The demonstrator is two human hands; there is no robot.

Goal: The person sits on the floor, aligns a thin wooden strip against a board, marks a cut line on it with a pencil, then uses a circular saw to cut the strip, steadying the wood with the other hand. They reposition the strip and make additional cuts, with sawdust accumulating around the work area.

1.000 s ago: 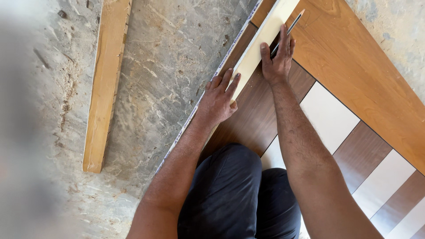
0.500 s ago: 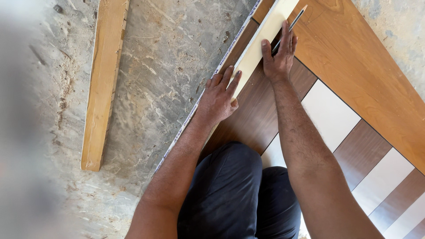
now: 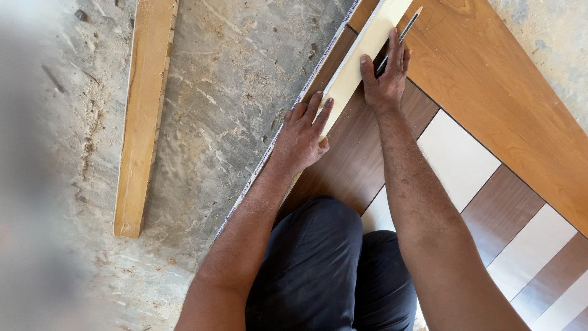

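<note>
the right hand (image 3: 384,79) grips a pencil (image 3: 398,38) and rests on the pale strip (image 3: 361,55), the left hand (image 3: 303,132) presses flat with fingers spread on the strip's lower end, over the dark brown panel (image 3: 352,159), beside the concrete floor (image 3: 233,92).

Both forearms bare to above the elbow; no sleeves in view. Left hand (image 3: 301,136) and right hand (image 3: 384,83) ungloved, no rings, watch or bands seen. Fine hair along forearms. Trousers (image 3: 331,270) dark, navy or black, hard to tell which; smooth fabric, creased at knees.
</note>
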